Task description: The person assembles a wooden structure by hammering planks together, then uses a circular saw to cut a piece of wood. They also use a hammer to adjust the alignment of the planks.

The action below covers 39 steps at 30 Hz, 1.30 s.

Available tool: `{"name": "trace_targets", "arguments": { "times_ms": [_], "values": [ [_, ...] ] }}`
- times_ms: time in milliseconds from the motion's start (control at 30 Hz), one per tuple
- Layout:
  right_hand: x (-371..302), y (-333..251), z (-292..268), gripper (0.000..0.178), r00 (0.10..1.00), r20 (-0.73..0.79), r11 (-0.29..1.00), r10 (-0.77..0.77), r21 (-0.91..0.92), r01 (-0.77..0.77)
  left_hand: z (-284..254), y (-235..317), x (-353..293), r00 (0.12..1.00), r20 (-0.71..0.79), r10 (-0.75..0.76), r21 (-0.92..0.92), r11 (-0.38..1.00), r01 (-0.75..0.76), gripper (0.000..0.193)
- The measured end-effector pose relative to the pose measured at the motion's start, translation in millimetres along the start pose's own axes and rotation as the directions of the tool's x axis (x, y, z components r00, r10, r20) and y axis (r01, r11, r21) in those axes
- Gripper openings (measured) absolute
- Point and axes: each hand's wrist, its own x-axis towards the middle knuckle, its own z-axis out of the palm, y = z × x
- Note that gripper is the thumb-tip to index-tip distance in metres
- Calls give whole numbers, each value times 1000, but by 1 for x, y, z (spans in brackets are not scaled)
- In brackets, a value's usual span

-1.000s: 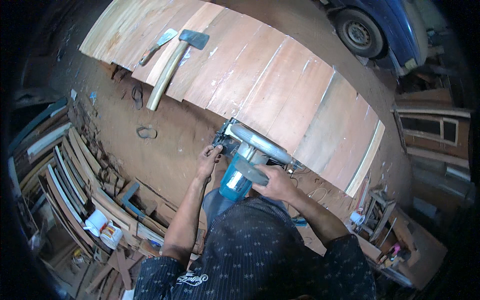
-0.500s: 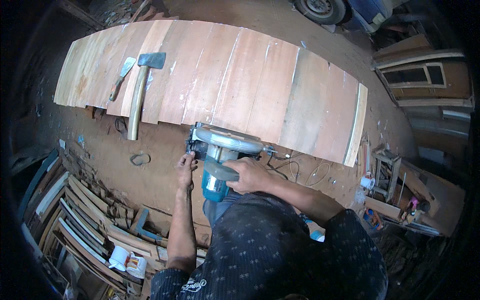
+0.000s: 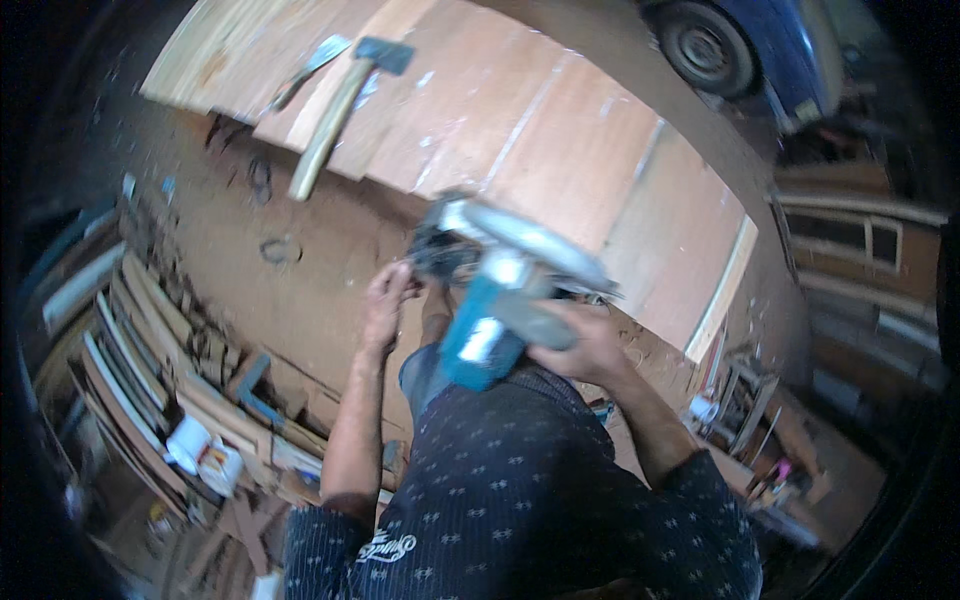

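In front of the panel (image 3: pixel 560 150), the saw (image 3: pixel 475 345) is held by its handle (image 3: pixel 537 320) in the closed right hand (image 3: pixel 585 345); the left hand (image 3: pixel 385 295) is half curled, its contact cannot be told. The saw is judged heavy and rigid, best gripped at handle and front.

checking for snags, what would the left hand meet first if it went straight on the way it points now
Most likely the circular saw: its black end lies just past the fingers of the left hand. Blur hides whether they touch, and depth is unclear.
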Motion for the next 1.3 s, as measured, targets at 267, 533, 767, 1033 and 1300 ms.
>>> {"name": "trace_targets", "arguments": {
  "times_ms": [267,533,767,1033,1300],
  "values": [
    [-16,-22,-127,51,928,-165,936,333,-61,-346,62,-78,76,978,-149,-145,-288,953,97,43],
    [18,50,-144,58,962,-8,542,273,-825,-160,126,-119,115,942,-334,-33,-400,910,-110,47],
    [11,88,-78,51,964,85,393,250,-919,-21,113,-142,122,901,-410,138,-276,923,-267,43],
    [-3,170,-38,11,880,215,192,424,-971,144,-19,-98,116,844,-535,29,-330,913,-241,47],
    [0,157,-36,13,897,111,215,429,-976,18,-138,35,167,755,-655,-24,-303,924,-234,42]
  ]
}}
